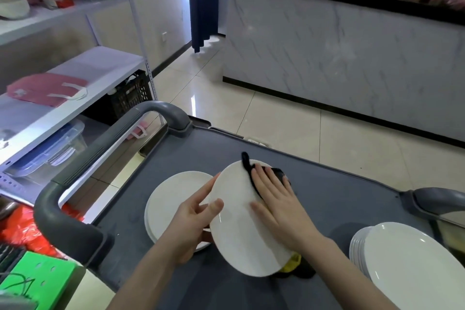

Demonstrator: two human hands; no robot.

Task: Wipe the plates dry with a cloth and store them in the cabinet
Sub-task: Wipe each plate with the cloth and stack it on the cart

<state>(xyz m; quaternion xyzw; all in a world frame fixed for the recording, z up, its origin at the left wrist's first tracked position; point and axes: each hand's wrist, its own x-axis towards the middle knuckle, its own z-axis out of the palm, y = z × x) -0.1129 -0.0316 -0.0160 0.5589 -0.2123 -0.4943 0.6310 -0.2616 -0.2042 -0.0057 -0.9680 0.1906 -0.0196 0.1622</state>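
Observation:
A white plate (pixel 236 229) is held tilted above the grey cart top (pixel 339 199). My left hand (pixel 193 219) grips its left rim, thumb on the face and fingers behind. My right hand (pixel 274 201) lies flat on the plate's face and presses a black cloth (pixel 251 168) against it; most of the cloth is hidden under the palm. A yellow and black piece of cloth (pixel 294 264) shows below the plate's lower edge. Two white plates (pixel 171 199) lie stacked on the cart to the left. A taller stack of white plates (pixel 402 257) sits at the right.
The cart has thick grey handles at the left (pixel 105 143) and right (pixel 437 199). White metal shelving (pixel 75 106) with boxes and pink bags stands to the left. A marble-fronted counter (pixel 339 53) runs along the far right. Tiled floor (pixel 276 121) lies beyond the cart.

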